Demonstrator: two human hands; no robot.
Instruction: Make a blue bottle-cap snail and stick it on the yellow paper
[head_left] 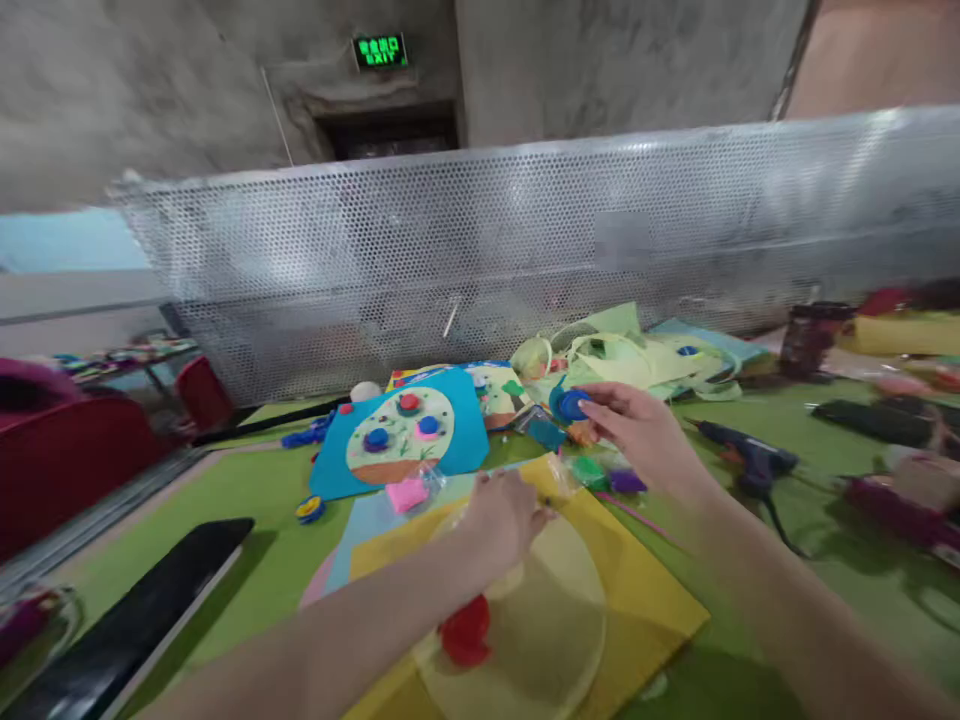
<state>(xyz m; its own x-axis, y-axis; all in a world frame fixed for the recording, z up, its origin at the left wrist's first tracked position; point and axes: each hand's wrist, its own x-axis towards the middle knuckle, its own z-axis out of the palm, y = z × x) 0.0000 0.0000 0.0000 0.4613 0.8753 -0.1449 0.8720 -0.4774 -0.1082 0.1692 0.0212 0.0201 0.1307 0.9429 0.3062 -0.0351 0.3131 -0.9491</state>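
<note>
My right hand [645,430] pinches a small round blue piece [573,404] between thumb and fingertips, lifted above the green table. My left hand [504,518] rests knuckles-up on a pale yellow disc [555,620] lying on a yellow sheet [652,580]; its fingers are curled and I cannot see what, if anything, they hold. A red blob [466,632] sits on the disc near my left forearm. Behind lies a blue card [457,440] bearing a cream circle with red, blue and pink blobs.
A black glue gun [746,462] lies right of my hands. Small bags of pink [409,492], green [587,470] and purple clay sit around the sheets. A black flat slab [150,610] lies front left. A perforated metal screen [525,240] closes off the table's far side.
</note>
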